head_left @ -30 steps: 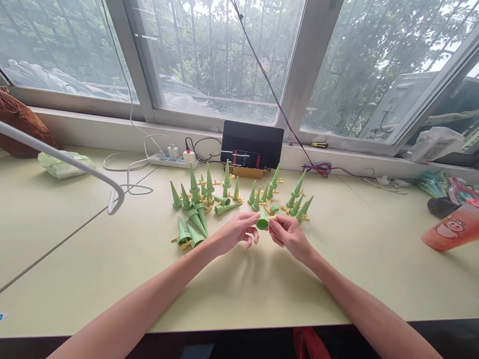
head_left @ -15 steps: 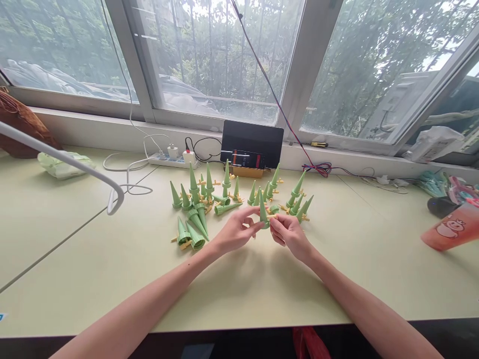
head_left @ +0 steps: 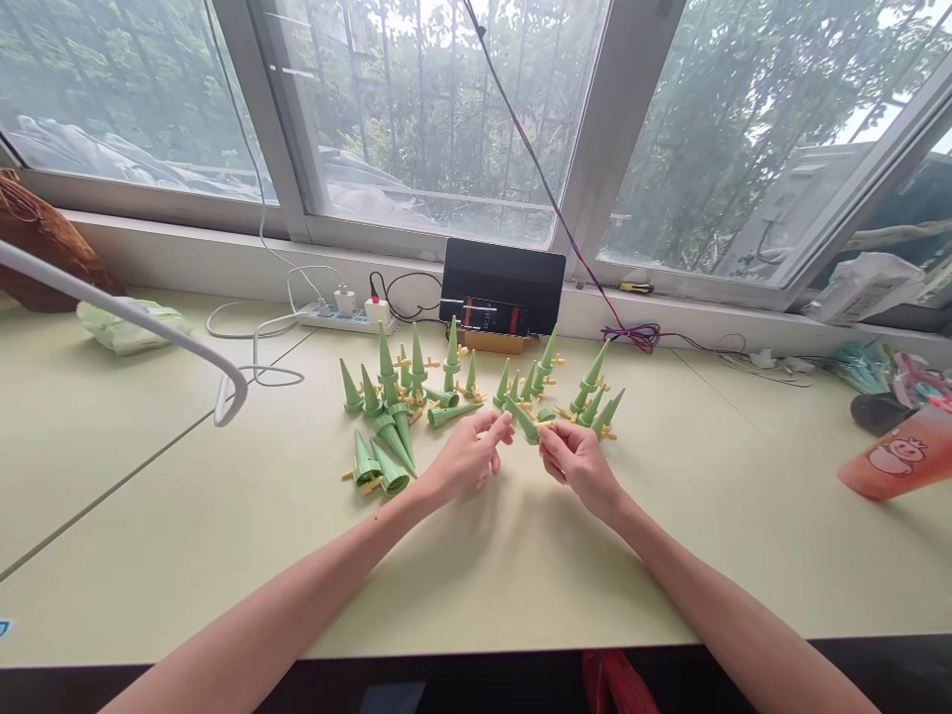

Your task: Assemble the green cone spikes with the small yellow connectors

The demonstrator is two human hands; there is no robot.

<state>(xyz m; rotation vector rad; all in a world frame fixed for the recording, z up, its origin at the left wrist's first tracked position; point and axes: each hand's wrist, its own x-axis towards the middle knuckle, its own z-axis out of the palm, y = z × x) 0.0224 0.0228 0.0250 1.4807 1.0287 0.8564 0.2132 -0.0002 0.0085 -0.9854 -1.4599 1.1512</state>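
In my right hand (head_left: 576, 454) is a green plant watering spike (head_left: 523, 421), a plastic cone with a yellow valve (head_left: 546, 425) at its base. My thumb and fingers pinch it at the valve, and the cone leans with its tip up to the left. Just left of it is my left hand (head_left: 472, 448), its fingers partly curled and apart, with nothing seen in them. Several more green spikes with yellow valves stand behind my hands, among them an upright spike (head_left: 385, 362). Others lie on their sides at the left, such as a spike (head_left: 393, 441).
A dark tablet (head_left: 506, 273) with a phone (head_left: 491, 315) before it stands by the window. Left of these are a power strip (head_left: 346, 319) and cables. A white curved bar (head_left: 149, 322) crosses the left side. A red cup (head_left: 896, 451) lies tilted at the right.
My left hand has let go of the spike and drawn a little to the left. The spike, upright before, now tilts left in my right hand.
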